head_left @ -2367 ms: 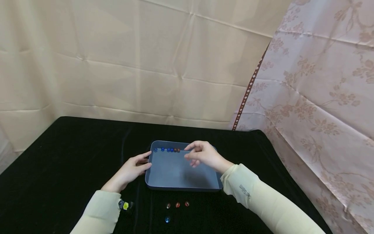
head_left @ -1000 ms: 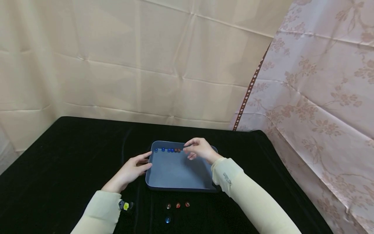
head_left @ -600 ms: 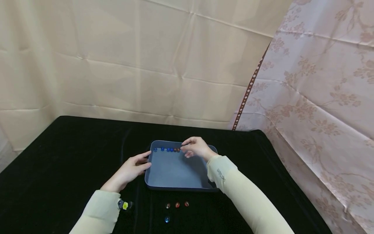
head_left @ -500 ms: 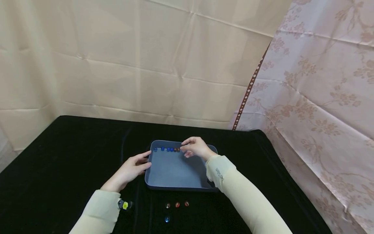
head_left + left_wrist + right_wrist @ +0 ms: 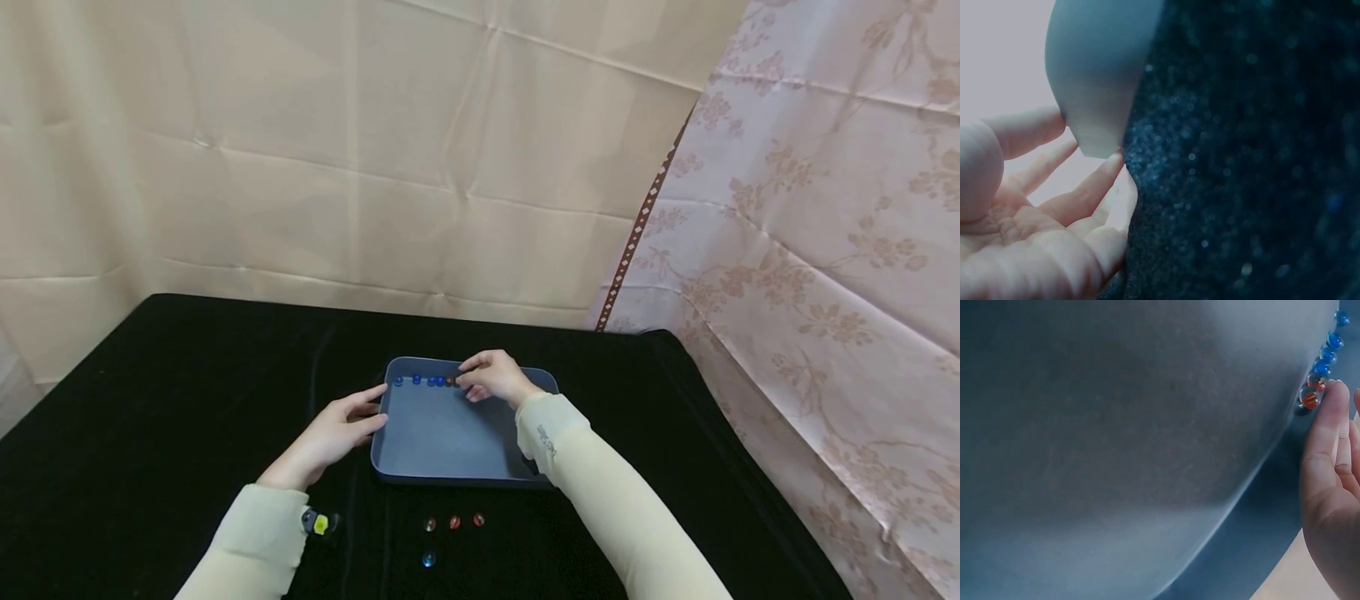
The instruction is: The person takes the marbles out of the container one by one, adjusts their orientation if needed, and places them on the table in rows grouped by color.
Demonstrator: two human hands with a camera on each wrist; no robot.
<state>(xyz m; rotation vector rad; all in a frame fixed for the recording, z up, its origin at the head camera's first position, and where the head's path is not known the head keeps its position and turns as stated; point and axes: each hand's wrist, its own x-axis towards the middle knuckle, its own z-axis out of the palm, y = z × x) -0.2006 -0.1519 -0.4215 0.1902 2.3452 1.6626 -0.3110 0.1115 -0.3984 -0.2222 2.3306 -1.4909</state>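
A blue-grey tray stands on the black cloth. My left hand touches its left side, thumb and fingers spread and fairly straight against the outer wall, as the left wrist view also shows. Along the tray's far wall runs a row of glass marbles: several blue marbles, then two orange ones, the end orange marble nearest my right hand. That right hand is over the far side of the tray, fingers loosely bent. In the right wrist view a fingertip lies right beside the orange marbles, which sit outside the fingers.
On the cloth before the tray lie a clear marble, two reddish marbles, one of them a red marble, and a blue marble nearer me. A beige curtain hangs behind the table, a floral one at right.
My right hand has moved left along the far wall, up to the orange marbles, and now partly covers the end one. My left hand stays at the tray's left side.
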